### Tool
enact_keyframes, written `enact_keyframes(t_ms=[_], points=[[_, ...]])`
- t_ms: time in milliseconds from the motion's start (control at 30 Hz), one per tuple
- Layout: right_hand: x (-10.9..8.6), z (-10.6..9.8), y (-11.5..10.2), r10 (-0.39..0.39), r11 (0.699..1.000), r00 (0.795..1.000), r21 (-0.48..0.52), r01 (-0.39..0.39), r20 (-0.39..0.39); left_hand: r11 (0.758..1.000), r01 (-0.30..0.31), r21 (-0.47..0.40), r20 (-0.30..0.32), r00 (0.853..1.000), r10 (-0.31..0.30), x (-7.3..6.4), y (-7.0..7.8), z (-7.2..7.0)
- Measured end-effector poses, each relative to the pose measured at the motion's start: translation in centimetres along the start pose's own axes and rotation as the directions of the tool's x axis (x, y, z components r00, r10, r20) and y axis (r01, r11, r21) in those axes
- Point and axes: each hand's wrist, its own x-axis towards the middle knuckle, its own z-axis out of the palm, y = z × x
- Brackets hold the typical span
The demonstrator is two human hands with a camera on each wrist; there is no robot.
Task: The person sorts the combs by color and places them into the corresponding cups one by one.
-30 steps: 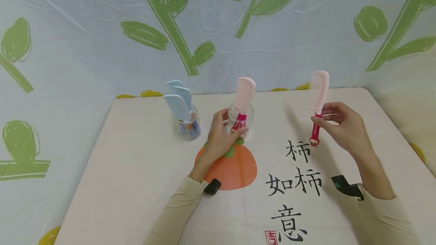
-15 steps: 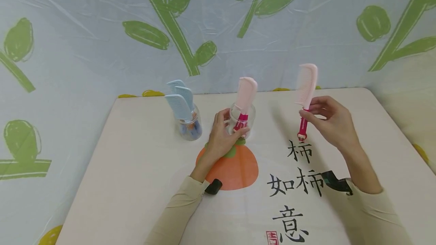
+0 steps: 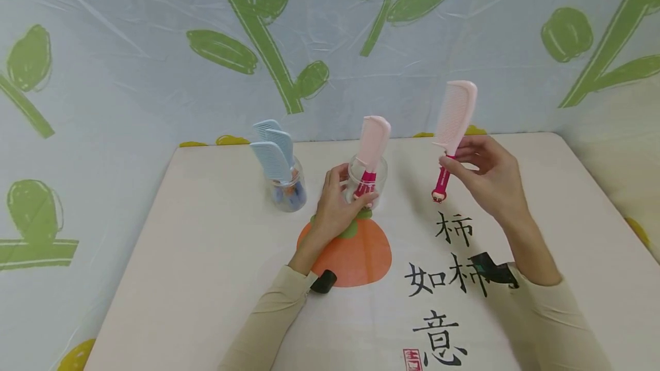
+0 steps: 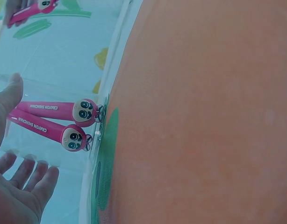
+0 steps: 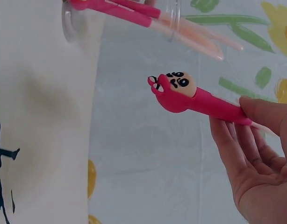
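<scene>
My right hand (image 3: 490,179) pinches a pink comb (image 3: 456,112) between thumb and fingers, near the top of its dark pink handle. The comb is upright, teeth end up, raised above the table to the right of a clear jar (image 3: 381,183). In the right wrist view the handle (image 5: 216,103) ends in a cartoon head. My left hand (image 3: 336,206) holds that jar, thumb on one side and fingers on the other. Two pink combs (image 3: 372,143) stand inside it, their handles (image 4: 50,109) crossing at the bottom in the left wrist view.
Left of my left hand, a second clear jar (image 3: 290,204) holds several light blue combs (image 3: 272,159). The table (image 3: 206,256) carries a printed orange persimmon (image 3: 361,262) and black characters (image 3: 439,339). A leaf-patterned cloth (image 3: 154,85) hangs behind it.
My right hand has moved left and upward with the pink comb, closer to the jar. The left hand keeps its grip on the jar, which stays in place.
</scene>
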Motion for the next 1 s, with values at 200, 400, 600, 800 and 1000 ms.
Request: enact_keyframes(t_ms=[200, 400, 600, 800, 1000], points=[[0.4, 0.9, -0.6, -0.05, 0.985, 0.999, 0.164, 0.053, -0.019, 1.0, 0.002, 0.004, 0.001, 1.0, -0.002, 0.0, 0.0, 0.0], [0.8, 1.7, -0.9, -0.08, 0.94, 0.996, 0.328, 0.092, -0.05, 1.0, 0.001, 0.007, -0.003, 1.0, -0.001, 0.1, 0.0, 0.0], [1.0, 2.5, -1.1, -0.124, 0.93, 0.99, 0.342, 0.138, -0.062, 1.0, 0.003, 0.009, -0.002, 1.0, -0.003, 0.0, 0.1, 0.1], [1.1, 3.4, -1.6, -0.12, 0.896, 0.989, 0.419, 0.144, -0.082, 1.0, 0.004, 0.02, -0.002, 1.0, -0.004, 0.0, 0.1, 0.1], [1.2, 4.3, -2.3, -0.103, 0.886, 0.988, 0.441, 0.142, -0.111, 1.0, -0.004, 0.024, -0.001, 1.0, 0.005, 0.0, 0.0, 0.0]])
